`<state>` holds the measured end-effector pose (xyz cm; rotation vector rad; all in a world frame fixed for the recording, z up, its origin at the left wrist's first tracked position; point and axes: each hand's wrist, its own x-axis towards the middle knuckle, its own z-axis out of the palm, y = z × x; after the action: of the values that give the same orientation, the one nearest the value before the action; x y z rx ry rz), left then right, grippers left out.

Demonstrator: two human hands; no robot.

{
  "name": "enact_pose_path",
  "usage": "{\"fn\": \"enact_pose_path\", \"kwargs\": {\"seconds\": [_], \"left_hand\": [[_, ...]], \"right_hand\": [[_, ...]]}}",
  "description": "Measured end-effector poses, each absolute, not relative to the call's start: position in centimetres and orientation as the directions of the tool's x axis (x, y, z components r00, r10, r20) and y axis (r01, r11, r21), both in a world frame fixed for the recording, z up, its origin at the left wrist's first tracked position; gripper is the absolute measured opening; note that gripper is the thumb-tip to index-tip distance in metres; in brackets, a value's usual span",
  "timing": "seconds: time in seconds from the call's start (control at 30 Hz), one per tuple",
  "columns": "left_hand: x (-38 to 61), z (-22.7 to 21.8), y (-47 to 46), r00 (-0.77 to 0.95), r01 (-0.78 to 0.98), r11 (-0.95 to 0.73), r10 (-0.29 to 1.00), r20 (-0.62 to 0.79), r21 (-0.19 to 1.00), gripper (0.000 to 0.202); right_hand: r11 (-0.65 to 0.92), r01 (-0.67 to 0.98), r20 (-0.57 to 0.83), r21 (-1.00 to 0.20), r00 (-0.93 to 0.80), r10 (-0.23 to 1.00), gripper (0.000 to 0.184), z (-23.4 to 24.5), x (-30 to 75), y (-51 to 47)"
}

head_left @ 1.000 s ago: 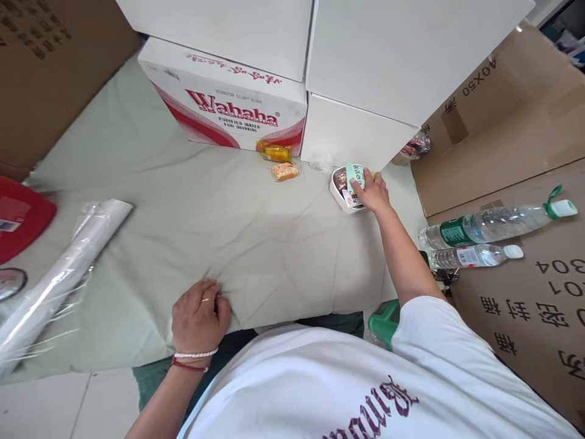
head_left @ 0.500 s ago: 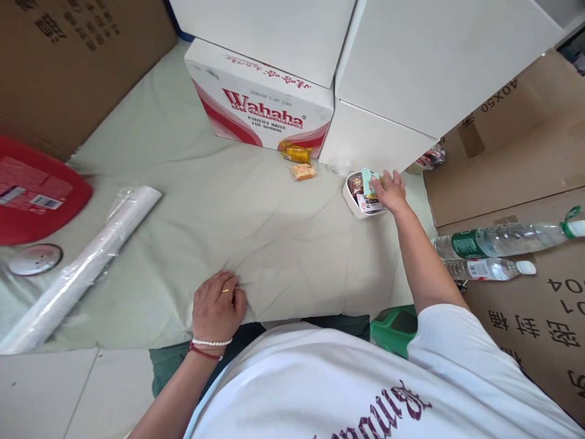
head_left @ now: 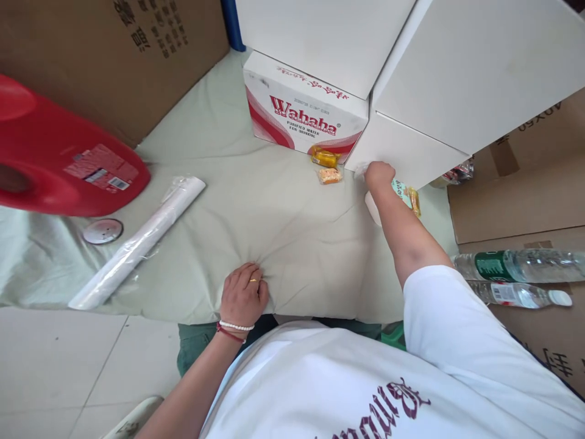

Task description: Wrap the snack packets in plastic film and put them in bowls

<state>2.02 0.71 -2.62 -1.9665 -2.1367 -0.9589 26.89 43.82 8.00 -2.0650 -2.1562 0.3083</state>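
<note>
My left hand [head_left: 244,294] lies closed on the pale green cloth [head_left: 256,225], its fingers bunching a fold near the front edge. My right hand [head_left: 378,174] reaches to the foot of the white box [head_left: 402,152], beside two small snack packets [head_left: 327,166]. Its fingers are curled down and hidden from me. Under my right forearm lies a white snack tub [head_left: 371,207] with a mint-green packet [head_left: 403,191] sticking out at its right side.
A Wahaha carton [head_left: 301,116] and stacked white boxes stand at the back. Brown cardboard boxes flank both sides. A red jug [head_left: 59,164], a round lid [head_left: 103,231] and a wrapped white roll [head_left: 137,244] lie on the left. Two water bottles [head_left: 516,274] lie on the right.
My right hand has left the snack tub and moved up-left to the foot of the white box. The view has swung left. My left hand keeps its hold on the cloth.
</note>
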Motion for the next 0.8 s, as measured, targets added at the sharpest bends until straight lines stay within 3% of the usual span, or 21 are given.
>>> {"fn": "enact_pose_path", "kwargs": {"seconds": [0.1, 0.3, 0.4, 0.5, 0.6, 0.67, 0.73, 0.8], "left_hand": [[2.0, -2.8, 0.6, -0.175, 0.912, -0.029, 0.876, 0.45, 0.41, 0.021], [1.9, -3.3, 0.5, -0.204, 0.883, -0.006, 0.895, 0.397, 0.469, 0.024], [1.6, -3.0, 0.4, -0.217, 0.859, -0.03, 0.883, 0.416, 0.512, 0.019], [1.6, -1.8, 0.3, -0.3, 0.76, -0.05, 0.857, 0.418, 0.648, 0.01], [2.6, 0.1, 0.7, -0.412, 0.513, -0.023, 0.87, 0.27, 0.858, 0.011], [4.0, 1.4, 1.7, -0.403, 0.182, 0.029, 0.914, 0.048, 0.983, 0.029], [5.6, 2.5, 3.2, -0.286, -0.203, 0.146, 0.937, -0.201, 0.968, 0.056], [7.1, 3.2, 4.8, -0.136, -0.413, 0.293, 0.916, -0.376, 0.862, 0.083]], "right_hand": [[0.006, 0.974, -0.043, -0.226, -0.016, 0.999, 0.016, 9.4, 27.5, 43.5], [0.059, 0.933, -0.096, -0.354, -0.099, 0.99, 0.018, 12.2, 30.3, 39.2], [0.022, 0.792, -0.03, -0.61, -0.051, 0.998, 0.019, 12.7, 31.5, 34.9], [-0.029, 0.372, -0.07, -0.928, -0.095, 0.993, 0.017, 11.8, 31.8, 28.8], [-0.117, 0.146, -0.144, -0.982, -0.19, 0.971, 0.021, 9.3, 31.8, 21.9], [-0.167, 0.134, -0.199, -0.977, -0.277, 0.94, 0.022, 7.5, 31.7, 17.7], [-0.188, 0.148, -0.23, -0.971, -0.358, 0.905, 0.022, 6.2, 31.6, 14.5], [-0.194, 0.163, -0.245, -0.967, -0.412, 0.877, 0.022, 5.7, 31.3, 12.5]]}}
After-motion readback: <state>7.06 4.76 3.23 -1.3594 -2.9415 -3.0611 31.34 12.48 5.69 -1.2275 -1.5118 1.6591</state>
